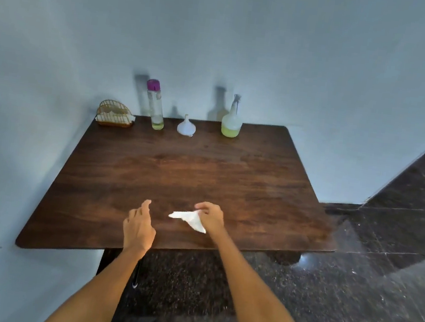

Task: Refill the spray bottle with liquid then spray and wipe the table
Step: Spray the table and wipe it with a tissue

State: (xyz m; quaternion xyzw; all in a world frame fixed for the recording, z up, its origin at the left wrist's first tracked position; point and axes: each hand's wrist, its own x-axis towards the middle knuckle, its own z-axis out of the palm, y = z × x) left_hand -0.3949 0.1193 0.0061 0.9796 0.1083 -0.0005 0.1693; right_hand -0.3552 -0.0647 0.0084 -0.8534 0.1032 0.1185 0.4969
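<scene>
Two hands work near the front edge of the dark wooden worktop. The right hand pinches one crumpled white tissue between thumb and fingers, the tissue trailing onto the wood. The left hand hovers just beside it with fingers loosely extended, holding nothing.

Along the far edge stand four things. At the far left corner sits one wicker napkin holder with white paper in it. Next comes one tall clear bottle with a purple cap and a little yellow-green liquid at the bottom, then one white funnel resting mouth down. Toward the far right corner stands one spray bottle, partly filled with yellow-green liquid.

No label or writing can be read on either bottle.
</scene>
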